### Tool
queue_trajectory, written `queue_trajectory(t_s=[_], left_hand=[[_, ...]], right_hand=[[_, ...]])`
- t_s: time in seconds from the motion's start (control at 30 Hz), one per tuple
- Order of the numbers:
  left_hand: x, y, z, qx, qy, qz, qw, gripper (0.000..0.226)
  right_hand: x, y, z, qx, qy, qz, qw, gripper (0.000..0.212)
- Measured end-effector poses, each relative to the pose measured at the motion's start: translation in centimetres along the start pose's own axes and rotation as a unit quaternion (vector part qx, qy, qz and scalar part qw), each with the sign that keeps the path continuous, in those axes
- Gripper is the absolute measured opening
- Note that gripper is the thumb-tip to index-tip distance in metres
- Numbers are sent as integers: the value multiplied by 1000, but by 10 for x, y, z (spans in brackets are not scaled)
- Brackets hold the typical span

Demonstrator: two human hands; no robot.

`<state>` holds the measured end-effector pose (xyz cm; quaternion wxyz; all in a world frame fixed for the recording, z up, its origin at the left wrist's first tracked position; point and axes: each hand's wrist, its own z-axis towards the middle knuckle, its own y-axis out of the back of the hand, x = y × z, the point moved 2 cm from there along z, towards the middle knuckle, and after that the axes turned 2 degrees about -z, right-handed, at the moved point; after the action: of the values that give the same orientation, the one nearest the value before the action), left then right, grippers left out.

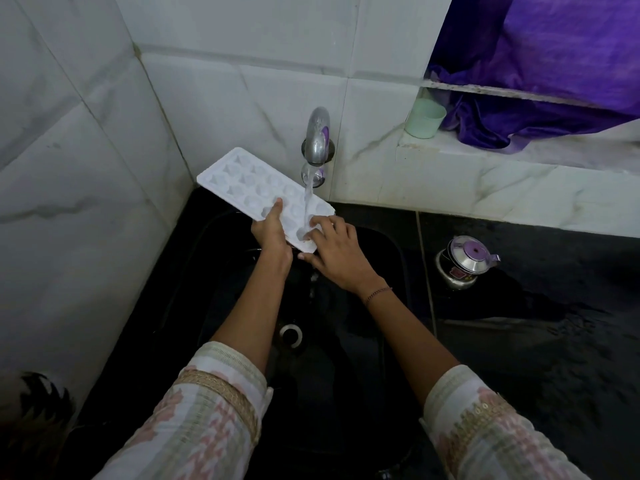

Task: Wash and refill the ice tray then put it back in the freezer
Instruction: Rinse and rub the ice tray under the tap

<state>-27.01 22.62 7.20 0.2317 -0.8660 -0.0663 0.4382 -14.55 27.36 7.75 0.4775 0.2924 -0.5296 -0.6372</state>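
Step in hand: rinsing. The ice tray (pixel 242 178) is held over the sink (pixel 384 271), at 11 o'clock from the drain (pixel 291 336); it appears tilted, with its near end under the water stream (pixel 307 202) from the tap (pixel 318 136). The left hand (pixel 272 233) grips the tray's 7 o'clock edge, thumb on top, fingers hidden beneath; the right hand (pixel 336 251) lays bent fingers over the wetted cells, thumb under the near corner, pinching that end.

Procedure: hold the tilt so rinse water runs off into the sink; pass the tray through the stream so the far cells at 11 o'clock are flushed too; rub each cell; level the tray before refilling.

Writing: none legible; the steel pot (pixel 465 259), on the worktop (pixel 536 341) at 3 o'clock, carries a red label too blurred to read.
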Motion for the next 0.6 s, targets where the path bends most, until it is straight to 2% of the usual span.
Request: queue_trajectory(t_s=[0.13, 0.27, 0.37, 0.47, 0.6], left_hand=[[-4, 5, 7, 10, 1, 17, 1000, 43], [3, 12, -2, 35, -6, 19, 999, 45], [9, 21, -12, 40, -55, 36, 997, 46], [12, 30, -19, 44, -127, 76, 988, 55], [7, 41, -24, 52, -195, 149, 968, 47]], right_hand=[[11, -8, -2, -13, -13, 26, 1000, 43], [17, -11, -3, 10, -18, 48, 999, 37], [24, -18, -7, 28, -21, 66, 997, 36], [29, -29, -15, 32, -25, 133, 990, 37], [34, -38, -30, 59, -16, 162, 985, 58]])
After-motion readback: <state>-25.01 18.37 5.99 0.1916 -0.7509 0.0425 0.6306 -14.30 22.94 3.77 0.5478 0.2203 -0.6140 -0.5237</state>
